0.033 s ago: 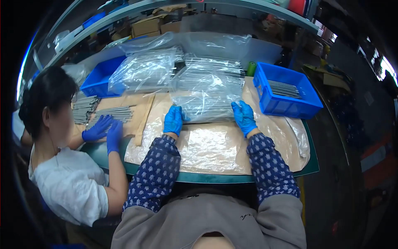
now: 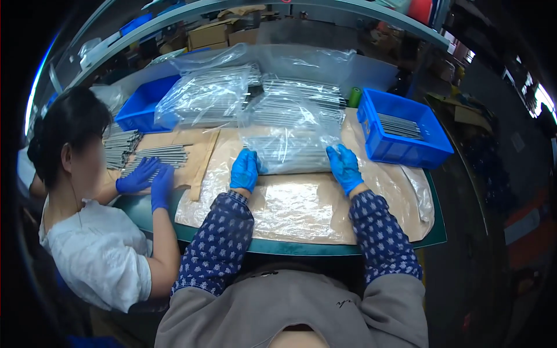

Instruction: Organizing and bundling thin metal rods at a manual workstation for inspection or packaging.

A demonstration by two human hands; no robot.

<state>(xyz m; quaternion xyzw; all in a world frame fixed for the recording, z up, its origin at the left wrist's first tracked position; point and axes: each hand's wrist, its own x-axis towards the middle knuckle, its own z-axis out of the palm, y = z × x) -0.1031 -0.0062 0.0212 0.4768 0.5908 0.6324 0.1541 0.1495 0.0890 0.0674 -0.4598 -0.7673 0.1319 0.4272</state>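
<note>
A clear plastic bag filled with thin metal rods lies in front of me on the brown wrapping sheet. My left hand, in a light-blue glove, is closed on the bag's near left corner. At the near right corner my right hand, gloved alike, pinches the plastic; its fingertips are partly hidden. Behind this bag, more metal rods lie under loose clear film. A second clear bag of rods rests to the left of it.
A blue bin with rods stands at the right, a green roll behind it. Another blue bin is at the back left. On the left, a co-worker's purple-gloved hands touch loose rods. A metal shelf rail crosses overhead.
</note>
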